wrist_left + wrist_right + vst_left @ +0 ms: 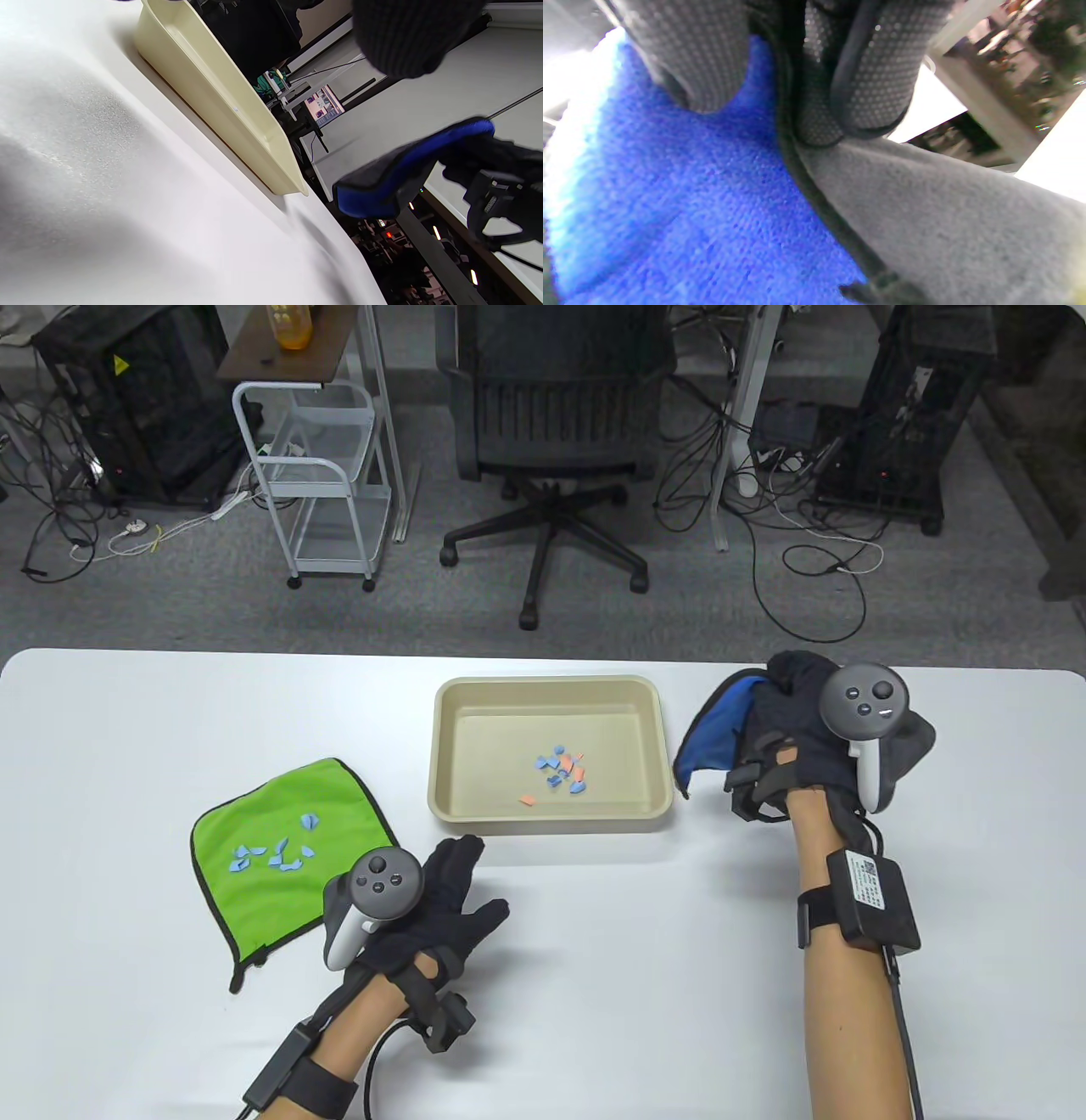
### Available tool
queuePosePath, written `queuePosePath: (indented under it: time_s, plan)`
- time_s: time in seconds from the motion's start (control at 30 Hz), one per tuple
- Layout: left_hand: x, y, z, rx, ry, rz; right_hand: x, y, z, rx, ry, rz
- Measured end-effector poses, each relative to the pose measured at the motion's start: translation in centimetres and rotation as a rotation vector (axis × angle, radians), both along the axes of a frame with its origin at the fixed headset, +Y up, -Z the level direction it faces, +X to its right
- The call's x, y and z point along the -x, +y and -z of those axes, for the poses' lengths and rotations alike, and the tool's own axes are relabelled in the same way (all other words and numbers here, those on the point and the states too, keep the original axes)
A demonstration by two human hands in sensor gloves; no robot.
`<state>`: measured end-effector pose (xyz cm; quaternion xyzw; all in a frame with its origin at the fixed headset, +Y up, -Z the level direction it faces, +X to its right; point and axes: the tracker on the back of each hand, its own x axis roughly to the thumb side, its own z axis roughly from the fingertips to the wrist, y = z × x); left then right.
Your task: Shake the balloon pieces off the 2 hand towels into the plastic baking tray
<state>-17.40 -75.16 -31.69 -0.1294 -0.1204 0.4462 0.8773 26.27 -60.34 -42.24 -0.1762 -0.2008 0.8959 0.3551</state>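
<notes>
A beige plastic baking tray point(653, 729) stands mid-table and holds several blue and orange balloon pieces point(562, 770). To its left a green hand towel point(271, 806) lies flat with several blue balloon pieces point(276, 855) on it. My left hand point(454, 891) rests beside the towel's right edge, fingers straight, holding nothing. My right hand point(789, 704) grips a bunched blue and grey hand towel point(717, 729) right of the tray, lifted off the table. In the right wrist view my fingers point(700, 63) press into the blue towel point(670, 203). The left wrist view shows the tray point(220, 97) and the raised blue towel point(407, 169).
The white table point(594, 967) has bare room in front of the tray and between my arms. Behind the table's far edge stand an office chair point(551, 432), a white cart point(314, 475) and cables on the floor.
</notes>
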Motion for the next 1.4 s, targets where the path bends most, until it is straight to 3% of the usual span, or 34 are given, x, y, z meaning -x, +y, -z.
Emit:
queuePosePath:
  time_s: [0.2,0.4,0.6,0.77,0.9,1.17,1.3,1.4]
  plan:
    - [-0.2,-0.3,0.1,0.009,0.002,0.012,-3.6,-3.8,-0.8,0.054,-0.064,0.004]
    - [-0.4,-0.5,0.2,0.011,-0.005,0.028,-4.4,-8.7,-2.1,0.16,-0.046,-0.049]
    - [-0.7,-0.6,0.1,0.013,-0.015,0.043,-3.3,-14.8,-2.8,0.413,0.075,-0.196]
    - [-1.0,-0.9,0.1,0.021,-0.023,0.055,-2.1,-18.1,-3.0,0.614,0.174,-0.349]
    - [-1.1,-1.1,0.1,0.025,-0.026,0.061,-1.4,-18.6,-3.2,0.622,0.177,-0.464]
    - [-1.1,-1.0,0.1,0.022,-0.029,0.063,-1.6,-18.1,-3.8,0.656,0.227,-0.388]
    - [-1.1,-1.0,0.2,0.022,-0.029,0.06,-2.5,-15.6,-4.5,0.663,0.255,-0.367]
    - [-1.0,-1.0,0.2,0.021,-0.029,0.059,-2.9,-12.7,-5.3,0.585,0.24,-0.388]
